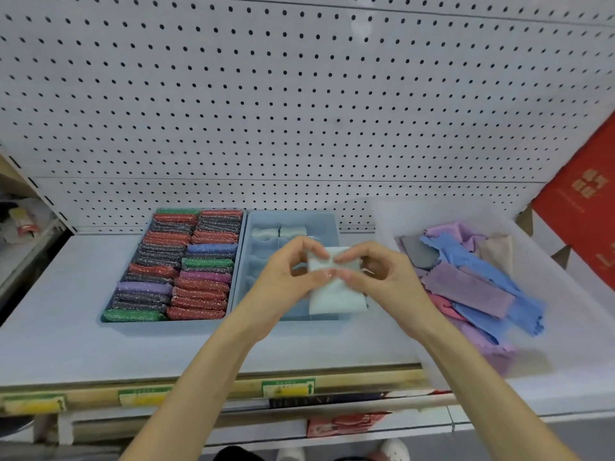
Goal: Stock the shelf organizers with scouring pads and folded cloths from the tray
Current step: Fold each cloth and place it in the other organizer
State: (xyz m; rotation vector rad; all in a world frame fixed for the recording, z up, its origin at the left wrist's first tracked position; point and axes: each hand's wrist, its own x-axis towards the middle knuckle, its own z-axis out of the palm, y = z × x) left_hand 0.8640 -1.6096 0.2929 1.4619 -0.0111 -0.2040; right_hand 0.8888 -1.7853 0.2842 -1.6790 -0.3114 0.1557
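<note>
- Two hands are pinching the white folded cloth [334, 296]: left hand [286, 277], right hand [386, 277], both gripping its top edge.
- It's hanging lengthwise, right above the cloth organizer [263, 257].

White pegboard [299, 94], red carton [585, 207], shelf-edge price labels [288, 387], perhaps shoes [396, 450]

Bright, even, cool light falls from above, leaving only faint shadows below the grip and washing out the pegboard [299, 94] above it. The whole picture is soft, and the cloth [332, 294] in the grip is smeared pale with little texture. Far from the grip the wide lens bows the pegboard rows and the shelf edge [86, 399], and the tray [572, 344] to its right looks hazy.
</note>
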